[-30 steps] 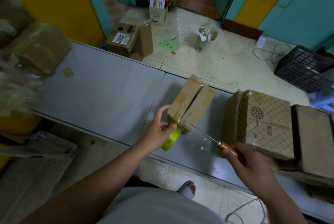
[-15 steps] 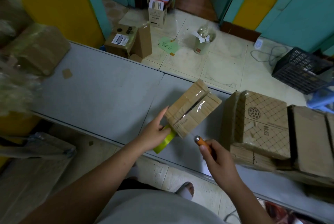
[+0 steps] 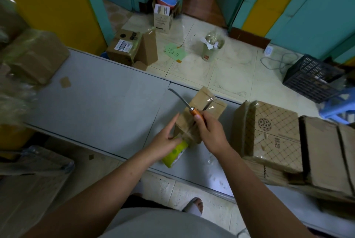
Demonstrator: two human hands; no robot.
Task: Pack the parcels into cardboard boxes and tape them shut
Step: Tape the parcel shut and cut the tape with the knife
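A small cardboard box (image 3: 209, 103) with clear tape over its top seam sits on the grey table (image 3: 99, 107). My left hand (image 3: 165, 140) grips a roll of clear tape with a yellow-green core (image 3: 175, 154) at the box's near end; a strip of tape stretches from the roll to the box. My right hand (image 3: 210, 132) grips the orange handle of a knife (image 3: 184, 103), its blade pointing up and left over the box's near corner, right by the stretched tape.
A stack of flattened patterned cardboard boxes (image 3: 274, 134) lies on the table at the right. Wrapped cardboard parcels (image 3: 36, 59) are piled at the far left. Beyond the table, on the tiled floor, stand a labelled box (image 3: 124, 46) and a black crate (image 3: 313, 78).
My right hand has swung the knife from the right side of the table up to the tape at the box's near end. My left hand has pulled the roll slightly toward me.
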